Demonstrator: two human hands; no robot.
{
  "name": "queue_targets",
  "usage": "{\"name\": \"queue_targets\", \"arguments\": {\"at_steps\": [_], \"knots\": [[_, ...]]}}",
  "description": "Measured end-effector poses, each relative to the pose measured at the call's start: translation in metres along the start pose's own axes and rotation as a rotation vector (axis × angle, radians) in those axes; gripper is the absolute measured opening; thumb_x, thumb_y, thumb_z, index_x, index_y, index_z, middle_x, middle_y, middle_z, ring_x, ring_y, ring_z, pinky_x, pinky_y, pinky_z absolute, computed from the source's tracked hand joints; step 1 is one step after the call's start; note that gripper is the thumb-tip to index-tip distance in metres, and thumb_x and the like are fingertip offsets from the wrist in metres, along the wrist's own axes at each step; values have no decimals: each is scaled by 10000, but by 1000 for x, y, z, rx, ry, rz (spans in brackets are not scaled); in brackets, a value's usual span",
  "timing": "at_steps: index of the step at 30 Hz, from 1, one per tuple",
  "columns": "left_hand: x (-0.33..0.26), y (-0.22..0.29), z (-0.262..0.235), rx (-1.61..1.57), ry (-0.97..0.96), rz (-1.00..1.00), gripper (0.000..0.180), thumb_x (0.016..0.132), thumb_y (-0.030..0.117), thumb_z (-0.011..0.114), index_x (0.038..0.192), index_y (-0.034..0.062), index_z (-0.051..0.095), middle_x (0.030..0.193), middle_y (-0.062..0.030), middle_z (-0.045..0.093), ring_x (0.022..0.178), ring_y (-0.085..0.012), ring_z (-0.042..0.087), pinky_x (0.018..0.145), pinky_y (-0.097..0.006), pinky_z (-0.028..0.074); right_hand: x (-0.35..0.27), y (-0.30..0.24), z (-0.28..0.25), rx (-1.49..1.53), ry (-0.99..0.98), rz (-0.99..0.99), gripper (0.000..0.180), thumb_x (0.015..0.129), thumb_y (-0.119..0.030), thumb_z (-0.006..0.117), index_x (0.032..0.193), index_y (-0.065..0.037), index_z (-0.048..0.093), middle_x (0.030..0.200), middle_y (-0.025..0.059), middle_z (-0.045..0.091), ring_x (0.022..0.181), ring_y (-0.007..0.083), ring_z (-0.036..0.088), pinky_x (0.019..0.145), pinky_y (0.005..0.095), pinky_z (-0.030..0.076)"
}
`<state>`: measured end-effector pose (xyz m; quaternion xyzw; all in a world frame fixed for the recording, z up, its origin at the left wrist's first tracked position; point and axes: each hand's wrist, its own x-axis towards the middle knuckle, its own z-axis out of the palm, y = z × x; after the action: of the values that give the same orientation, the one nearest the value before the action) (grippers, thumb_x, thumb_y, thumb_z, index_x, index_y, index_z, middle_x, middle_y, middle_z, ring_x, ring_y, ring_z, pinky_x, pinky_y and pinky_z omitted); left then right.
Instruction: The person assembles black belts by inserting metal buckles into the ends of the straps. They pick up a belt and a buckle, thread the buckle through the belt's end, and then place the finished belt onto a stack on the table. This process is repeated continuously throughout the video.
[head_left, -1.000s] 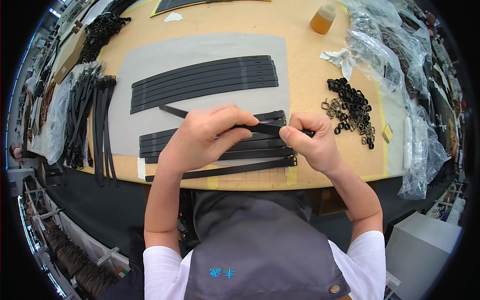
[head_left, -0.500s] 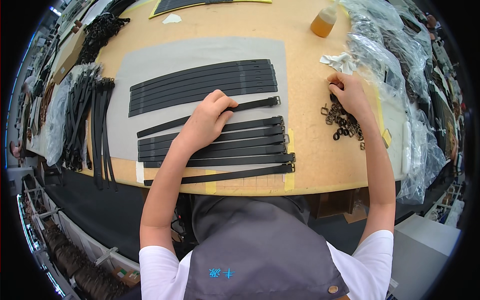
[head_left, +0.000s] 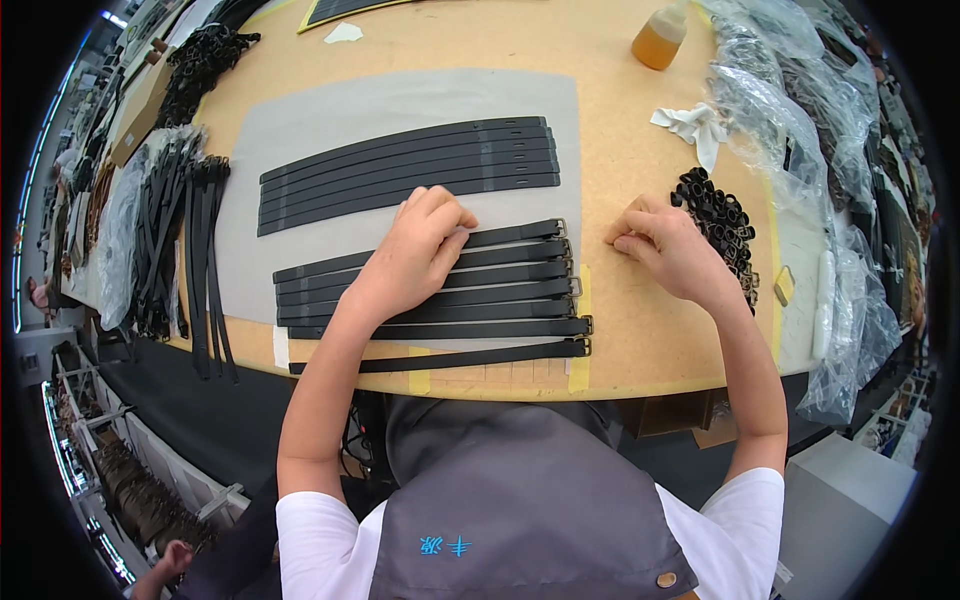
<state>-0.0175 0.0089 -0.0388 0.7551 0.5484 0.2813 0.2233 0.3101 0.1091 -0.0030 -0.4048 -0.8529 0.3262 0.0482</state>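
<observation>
Several black belts with metal buckles (head_left: 500, 296) lie side by side in front of me, buckle ends to the right. My left hand (head_left: 412, 255) is over the farthest of these belts (head_left: 515, 233), thumb and forefinger closed at its far edge. Beyond it, a row of flat black straps (head_left: 410, 170) without buckles lies on a grey sheet (head_left: 330, 105). My right hand (head_left: 660, 245) hovers right of the buckle ends, thumb and fingertips pressed together; whatever they hold is hidden. Just right of that hand is a pile of small black loops and buckles (head_left: 715, 215).
An amber-filled bottle (head_left: 659, 38) and a crumpled white cloth (head_left: 695, 125) stand and lie at the far right, near clear plastic wrapping (head_left: 770, 100). Bundled black straps (head_left: 160, 230) hang over the left edge. Another person's hand (head_left: 175, 558) shows at lower left.
My right hand has come away from the pile, leftward and nearer to me. The belt under my left hand has shifted toward me and now lies against the others.
</observation>
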Motion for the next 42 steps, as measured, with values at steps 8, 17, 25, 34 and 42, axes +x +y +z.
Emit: {"name": "queue_targets", "arguments": {"at_steps": [8, 17, 25, 34, 42], "knots": [[48, -7, 14, 127, 31, -21, 168, 936, 40, 706, 1093, 8, 657, 1050, -101, 627, 1045, -278, 582, 918, -376, 517, -14, -5, 28, 24, 197, 5, 86, 907, -54, 725, 964, -10, 677, 896, 128, 607, 822, 269, 674, 756, 389, 555], [39, -1, 6, 45, -148, -215, 147, 936, 70, 736, 1018, 15, 628, 996, -76, 607, 1013, -227, 581, 885, -351, 516, -21, 5, 48, 130, 346, 5, 140, 852, 15, 712, 988, -16, 707, 901, 95, 677, 736, 168, 677, 698, 296, 567], [36, 26, -21, -255, -72, -197, 176, 945, 12, 727, 1101, -9, 648, 896, -44, 682, 830, -119, 615, 800, -287, 523, -10, 0, 51, 1041, 268, 114, 166, 973, -63, 699, 1118, 17, 690, 1059, 42, 720, 853, 76, 666, 805, 265, 562], [21, 54, -19, -270, -20, -10, 244, 868, 15, 803, 1102, -18, 738, 991, -90, 761, 871, -149, 710, 737, -284, 565, 0, -32, 62, 1540, 235, 63, 236, 995, -92, 713, 1202, -15, 630, 1048, 52, 707, 926, 94, 674, 887, 253, 554], [16, 59, 0, -265, -12, 21, 217, 856, 24, 788, 1055, -13, 711, 931, -81, 748, 851, -142, 710, 638, -262, 540, -6, -64, 80, 1257, 248, 47, 283, 1009, -120, 718, 1251, -17, 614, 1143, 63, 672, 933, 100, 681, 812, 238, 571]]}}
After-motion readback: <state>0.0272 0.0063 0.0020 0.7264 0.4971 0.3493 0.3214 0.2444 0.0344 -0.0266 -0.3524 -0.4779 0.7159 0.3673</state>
